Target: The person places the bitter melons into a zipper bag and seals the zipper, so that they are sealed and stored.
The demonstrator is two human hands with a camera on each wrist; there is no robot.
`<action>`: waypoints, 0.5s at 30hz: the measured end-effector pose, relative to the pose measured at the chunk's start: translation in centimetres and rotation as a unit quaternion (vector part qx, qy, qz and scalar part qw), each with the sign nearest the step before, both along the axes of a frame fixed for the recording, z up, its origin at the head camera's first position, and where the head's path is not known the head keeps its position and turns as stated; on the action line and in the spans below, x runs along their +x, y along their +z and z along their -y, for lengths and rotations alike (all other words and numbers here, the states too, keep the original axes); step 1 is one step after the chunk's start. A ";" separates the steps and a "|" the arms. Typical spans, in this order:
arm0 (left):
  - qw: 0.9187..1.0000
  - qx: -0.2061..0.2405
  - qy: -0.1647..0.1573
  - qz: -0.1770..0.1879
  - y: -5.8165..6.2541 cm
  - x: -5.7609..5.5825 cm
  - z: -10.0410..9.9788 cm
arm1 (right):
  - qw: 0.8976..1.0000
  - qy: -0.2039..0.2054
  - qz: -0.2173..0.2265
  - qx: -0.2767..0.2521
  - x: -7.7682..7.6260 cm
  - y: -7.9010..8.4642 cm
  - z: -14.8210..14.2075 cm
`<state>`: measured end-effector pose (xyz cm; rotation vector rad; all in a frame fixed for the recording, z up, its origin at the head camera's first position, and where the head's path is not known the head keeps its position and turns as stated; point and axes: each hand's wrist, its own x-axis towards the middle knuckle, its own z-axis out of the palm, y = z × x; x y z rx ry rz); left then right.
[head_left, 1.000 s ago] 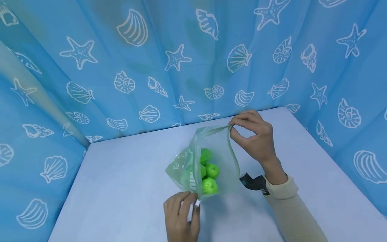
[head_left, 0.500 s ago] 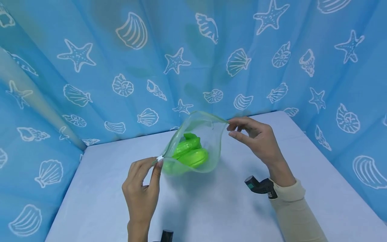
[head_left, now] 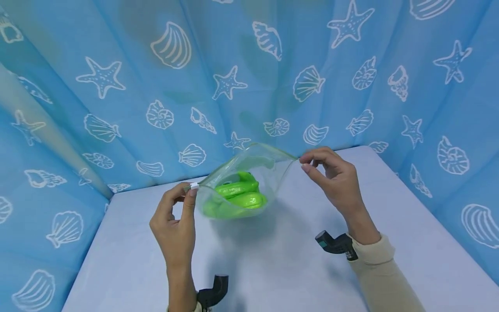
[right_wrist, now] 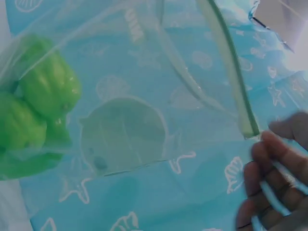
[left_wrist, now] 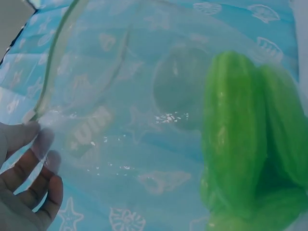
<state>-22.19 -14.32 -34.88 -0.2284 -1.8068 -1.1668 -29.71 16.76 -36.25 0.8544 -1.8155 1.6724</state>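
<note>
A clear zip bag with a green-edged mouth is spread between my two hands in the head view. Inside lie several glossy green, ridged, elongated shapes, like peppers or small gourds. At the bag's left corner my left hand pinches the mouth beside a white zip slider, thumb toward me. My right hand is at the opposite corner, with thumb and index fingertips right at its tip. In the right wrist view the green strip ends just short of those fingertips, and the fingers are blurred.
Beneath the bag is a white tabletop. Blue curtains with white shells and starfish stand behind it and at both sides. Each wrist wears a black camera mount, the left one and the right one.
My left hand has moved up and to the left with the slider corner, after first sitting lower near the middle. The bag mouth has widened and turned toward me. The right fingers have loosened at their corner.
</note>
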 end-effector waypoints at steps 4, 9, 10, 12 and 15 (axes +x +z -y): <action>1.000 0.004 -0.010 -0.006 0.4 -0.7 0.2 | 0.997 0.003 0.049 0.051 -1.0 0.0 1.0; 1.000 0.009 -0.022 0.005 0.4 -1.0 0.5 | 0.996 -0.009 0.071 0.044 -2.7 -0.3 2.1; 1.000 0.010 -0.018 0.009 0.3 -1.0 0.5 | 0.997 -0.014 0.065 0.037 -2.8 -0.4 2.1; 1.000 0.015 -0.006 0.005 0.1 -1.0 0.7 | 0.999 -0.029 0.043 0.016 -3.0 -0.3 1.9; 0.999 0.037 0.023 -0.014 -0.1 -1.2 1.0 | 0.998 -0.048 0.002 -0.035 -2.9 0.2 1.0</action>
